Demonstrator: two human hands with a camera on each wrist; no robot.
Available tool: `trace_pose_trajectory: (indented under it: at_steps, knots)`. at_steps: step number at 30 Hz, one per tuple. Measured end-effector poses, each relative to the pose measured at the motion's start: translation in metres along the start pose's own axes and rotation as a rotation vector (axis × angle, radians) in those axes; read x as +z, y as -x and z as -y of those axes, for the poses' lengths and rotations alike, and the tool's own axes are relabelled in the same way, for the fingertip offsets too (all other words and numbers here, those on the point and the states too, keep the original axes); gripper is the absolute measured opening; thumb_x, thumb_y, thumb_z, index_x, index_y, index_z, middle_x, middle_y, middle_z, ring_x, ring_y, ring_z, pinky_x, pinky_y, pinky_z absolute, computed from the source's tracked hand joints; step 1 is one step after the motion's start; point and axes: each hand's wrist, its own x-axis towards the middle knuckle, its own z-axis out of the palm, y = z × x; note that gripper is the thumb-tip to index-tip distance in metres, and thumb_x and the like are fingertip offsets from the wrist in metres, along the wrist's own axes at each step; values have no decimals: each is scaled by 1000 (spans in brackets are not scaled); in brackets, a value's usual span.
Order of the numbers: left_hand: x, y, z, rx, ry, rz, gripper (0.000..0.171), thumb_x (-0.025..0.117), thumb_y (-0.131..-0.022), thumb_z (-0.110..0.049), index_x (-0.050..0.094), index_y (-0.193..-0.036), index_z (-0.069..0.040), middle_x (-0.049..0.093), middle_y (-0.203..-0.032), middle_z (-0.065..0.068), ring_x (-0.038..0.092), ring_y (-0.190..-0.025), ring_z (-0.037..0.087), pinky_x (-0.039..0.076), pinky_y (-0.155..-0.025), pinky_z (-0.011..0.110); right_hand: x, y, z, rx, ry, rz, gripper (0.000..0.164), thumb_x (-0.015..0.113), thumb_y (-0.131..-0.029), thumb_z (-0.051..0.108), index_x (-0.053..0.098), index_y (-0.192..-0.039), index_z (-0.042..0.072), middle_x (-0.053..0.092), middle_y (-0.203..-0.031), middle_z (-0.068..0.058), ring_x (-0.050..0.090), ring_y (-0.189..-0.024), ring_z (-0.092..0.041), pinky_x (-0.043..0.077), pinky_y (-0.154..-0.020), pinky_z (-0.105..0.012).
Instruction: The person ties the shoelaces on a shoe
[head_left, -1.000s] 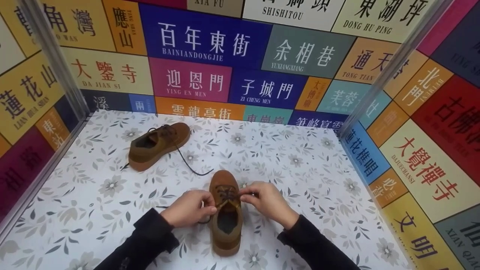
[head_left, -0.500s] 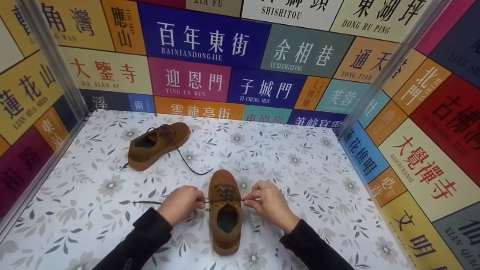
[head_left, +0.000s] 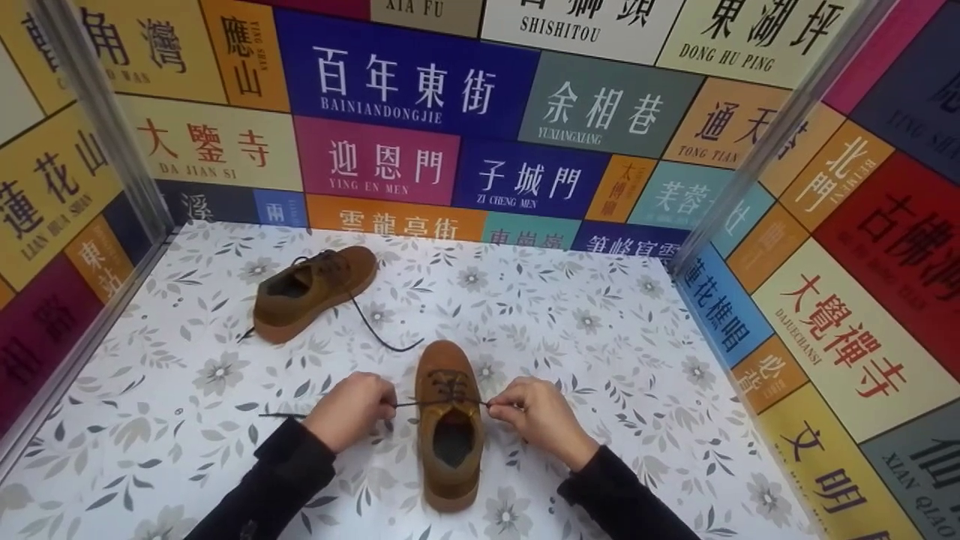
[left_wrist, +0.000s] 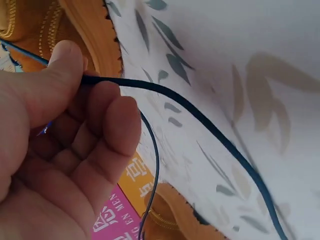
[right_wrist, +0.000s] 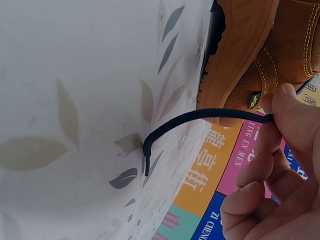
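Head | near shoe (head_left: pixel 451 423): toe forward, axis fore-aft | left grip (head_left: pixel 349 409), right grip (head_left: pixel 540 418): pinching laces (left_wrist: pixel 218 134)

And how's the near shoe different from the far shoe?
The near shoe points its toe almost straight away from the person; the far shoe slants, toe toward the right.
The near shoe's lace stretches straight out to both sides; the far shoe's lace curves loosely.
Both are brown, with dark laces, and stand on their soles.
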Motion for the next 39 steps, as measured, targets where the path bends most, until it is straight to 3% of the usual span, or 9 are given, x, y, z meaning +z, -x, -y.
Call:
trace_pose_trajectory:
  at_steps: [6, 9, 12, 17, 19, 23, 30, 35, 39]
  knots:
    - [-6, -5, 1, -89, 317, -208, 9, 82, -94, -13, 80, -87, -18, 76, -83, -5, 61, -70, 7, 50, -67, 25, 3, 0, -1, 26, -42, -6, 6, 87, -90, 20, 87, -96, 20, 77, -86, 8, 70, -78, -5, 57, -73, -23]
    - [-9, -10, -7, -159, 492, -259, 4, 83, -95, -19, 81, -91, -19, 76, -85, -5, 62, -71, 7, 49, -67, 22, 5, -1, -1, 35, -52, -6, 6, 87, -90, 19, 87, -95, 20, 77, -86, 8, 71, -78, -5, 59, -74, -24]
    - [-5, -16, -21, -199, 724, -242, 6, 79, -98, -20, 79, -97, -13, 80, -93, 3, 63, -67, 10, 47, -59, 22, 5, 0, -1, 39, -53, -3, 6, 87, -89, 18, 87, -95, 19, 78, -87, 7, 71, -78, -5, 58, -73, -24]
    - [9, -23, -43, -192, 1090, -116, 17, 67, -107, -23, 65, -110, -6, 81, -108, 17, 57, -48, 14, 42, -43, 24, 3, -2, -1, 55, -66, 23, 6, 86, -91, 18, 87, -96, 17, 78, -87, 5, 67, -74, -2, 55, -68, -21]
    - [14, -24, -51, -170, 1116, -98, 20, 66, -108, -23, 63, -111, -3, 80, -99, 19, 53, -44, 13, 41, -42, 25, 0, -4, 0, 61, -51, 20, 6, 86, -91, 19, 87, -97, 16, 80, -88, 5, 67, -73, -2, 55, -67, -21]
    - [23, -25, -61, -133, 1012, -126, 24, 71, -105, -23, 72, -109, 1, 76, -85, 17, 49, -45, 11, 42, -44, 23, -8, -12, 4, 71, 31, -11, 8, 85, -93, 24, 88, -97, 18, 83, -91, 6, 73, -76, -5, 57, -70, -23]
    - [26, -20, -61, -107, 876, -136, 22, 67, -107, -18, 76, -117, 0, 76, -93, 15, 54, -51, 9, 46, -49, 21, -12, -41, 29, -47, 98, -144, 14, 81, -95, 15, 85, -109, 16, 84, -102, 3, 79, -91, -14, 63, -81, -34]
    - [28, -18, -60, -114, 884, -145, 14, 70, -104, -13, 71, -111, -1, 74, -91, 11, 54, -50, 9, 46, -47, 23, -7, -54, 45, -235, -181, -20, 32, 64, -106, 6, 73, -136, 13, 77, -132, -6, 73, -122, -23, 59, -104, -38]
    - [27, -17, -60, -129, 901, -167, 12, 73, -102, -11, 65, -106, -3, 72, -87, 12, 54, -49, 10, 47, -46, 22, -2, -51, 47, -153, -387, 65, 33, 58, -110, 12, 70, -141, 10, 74, -138, -8, 72, -120, -15, 56, -102, -27]
